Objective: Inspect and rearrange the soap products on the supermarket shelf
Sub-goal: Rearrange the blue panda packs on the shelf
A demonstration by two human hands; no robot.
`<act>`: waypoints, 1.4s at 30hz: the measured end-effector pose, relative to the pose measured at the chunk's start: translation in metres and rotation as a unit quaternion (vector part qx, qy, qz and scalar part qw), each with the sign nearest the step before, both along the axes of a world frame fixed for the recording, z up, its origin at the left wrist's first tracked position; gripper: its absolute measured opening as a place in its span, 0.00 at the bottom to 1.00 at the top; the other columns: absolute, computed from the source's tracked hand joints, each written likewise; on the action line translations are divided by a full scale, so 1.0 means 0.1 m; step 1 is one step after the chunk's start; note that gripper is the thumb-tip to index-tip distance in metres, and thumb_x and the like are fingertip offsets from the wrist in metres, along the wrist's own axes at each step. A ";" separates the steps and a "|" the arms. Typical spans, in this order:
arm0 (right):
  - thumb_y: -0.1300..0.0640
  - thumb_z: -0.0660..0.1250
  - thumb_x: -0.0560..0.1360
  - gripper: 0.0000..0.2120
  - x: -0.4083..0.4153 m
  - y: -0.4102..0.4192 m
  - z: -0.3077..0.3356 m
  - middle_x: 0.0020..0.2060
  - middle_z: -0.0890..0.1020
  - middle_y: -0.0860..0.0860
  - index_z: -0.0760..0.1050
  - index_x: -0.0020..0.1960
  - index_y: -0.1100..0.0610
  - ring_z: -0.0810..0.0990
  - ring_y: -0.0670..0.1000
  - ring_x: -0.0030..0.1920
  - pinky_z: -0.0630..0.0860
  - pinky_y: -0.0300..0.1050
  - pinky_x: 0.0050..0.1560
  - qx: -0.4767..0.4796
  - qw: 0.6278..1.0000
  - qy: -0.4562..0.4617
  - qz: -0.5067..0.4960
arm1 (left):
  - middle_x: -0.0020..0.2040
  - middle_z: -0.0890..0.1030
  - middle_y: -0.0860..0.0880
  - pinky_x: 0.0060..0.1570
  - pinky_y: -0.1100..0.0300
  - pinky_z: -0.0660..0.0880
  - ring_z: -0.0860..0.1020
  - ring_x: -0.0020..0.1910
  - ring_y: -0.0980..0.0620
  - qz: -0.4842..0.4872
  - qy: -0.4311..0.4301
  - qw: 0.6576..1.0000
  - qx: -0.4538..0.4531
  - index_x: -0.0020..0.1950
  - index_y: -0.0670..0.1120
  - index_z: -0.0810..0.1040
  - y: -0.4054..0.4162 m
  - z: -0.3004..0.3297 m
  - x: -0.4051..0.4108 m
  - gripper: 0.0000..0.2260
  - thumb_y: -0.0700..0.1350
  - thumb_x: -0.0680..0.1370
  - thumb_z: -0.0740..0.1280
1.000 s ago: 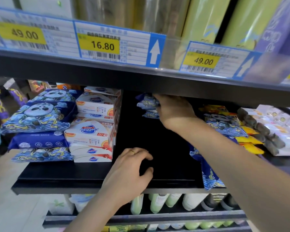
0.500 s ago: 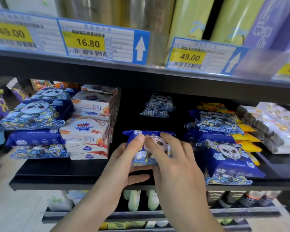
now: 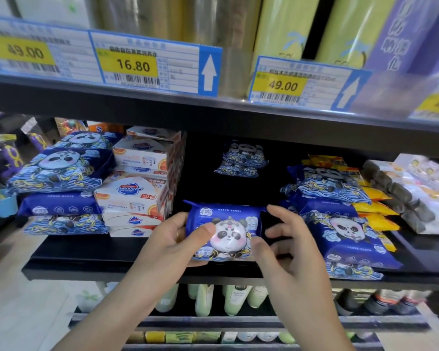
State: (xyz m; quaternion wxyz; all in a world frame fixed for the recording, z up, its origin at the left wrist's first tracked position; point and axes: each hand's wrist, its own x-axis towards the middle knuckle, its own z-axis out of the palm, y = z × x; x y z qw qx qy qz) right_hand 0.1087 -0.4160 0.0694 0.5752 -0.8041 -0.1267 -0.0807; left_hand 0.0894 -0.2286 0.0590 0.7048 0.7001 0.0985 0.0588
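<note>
Soap pack, blue with a panda picture, is held upright at the front edge of the black shelf, in the gap between two groups of products. The left hand grips its left end, with the thumb lying on the front face. The right hand holds the lower right corner with the thumb, while its fingers are spread and relaxed beside the pack. White soap boxes are stacked to the left, and more panda packs lie to the right.
</note>
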 end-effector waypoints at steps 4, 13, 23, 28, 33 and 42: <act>0.47 0.65 0.81 0.11 0.07 -0.02 0.16 0.33 0.82 0.53 0.74 0.62 0.40 0.76 0.53 0.29 0.70 0.49 0.29 0.126 0.972 0.200 -0.010 | 0.56 0.87 0.54 0.59 0.58 0.77 0.84 0.57 0.55 -0.034 -0.050 0.998 0.020 0.62 0.53 0.80 0.04 -0.01 -0.04 0.16 0.53 0.74 0.69; 0.25 0.55 0.74 0.33 0.21 -0.04 0.33 0.46 0.86 0.60 0.77 0.65 0.49 0.78 0.57 0.30 0.69 0.40 0.25 0.153 0.871 0.452 0.120 | 0.63 0.83 0.52 0.63 0.55 0.72 0.79 0.63 0.54 -0.066 -0.125 0.988 0.059 0.64 0.57 0.77 0.17 -0.08 -0.03 0.17 0.54 0.76 0.72; 0.20 0.57 0.68 0.43 0.31 -0.08 0.31 0.52 0.86 0.60 0.80 0.65 0.52 0.80 0.57 0.36 0.72 0.42 0.27 0.198 0.840 0.477 0.167 | 0.67 0.80 0.51 0.68 0.48 0.70 0.77 0.67 0.49 -0.100 -0.160 0.977 0.095 0.67 0.61 0.76 0.24 -0.07 -0.07 0.19 0.52 0.76 0.73; 0.33 0.70 0.69 0.34 0.31 -0.05 0.31 0.45 0.84 0.57 0.80 0.64 0.56 0.82 0.55 0.32 0.74 0.40 0.26 0.186 0.848 0.461 0.182 | 0.70 0.75 0.59 0.70 0.56 0.70 0.71 0.73 0.56 -0.109 -0.164 0.971 0.138 0.65 0.62 0.78 0.25 -0.09 -0.10 0.22 0.43 0.75 0.72; 0.55 0.74 0.73 0.21 0.41 0.05 0.27 0.30 0.84 0.54 0.77 0.64 0.61 0.84 0.51 0.26 0.78 0.40 0.24 0.141 0.891 0.412 0.128 | 0.74 0.68 0.65 0.72 0.53 0.67 0.64 0.76 0.63 -0.092 -0.164 0.968 0.167 0.66 0.65 0.78 0.25 -0.11 -0.10 0.26 0.40 0.74 0.72; 0.58 0.77 0.71 0.23 0.29 -0.13 0.22 0.55 0.86 0.58 0.78 0.64 0.52 0.85 0.55 0.47 0.81 0.45 0.32 0.193 0.896 0.366 0.158 | 0.64 0.80 0.62 0.58 0.58 0.79 0.76 0.68 0.60 -0.018 -0.099 0.994 0.048 0.68 0.61 0.76 0.32 -0.20 0.02 0.29 0.28 0.81 0.61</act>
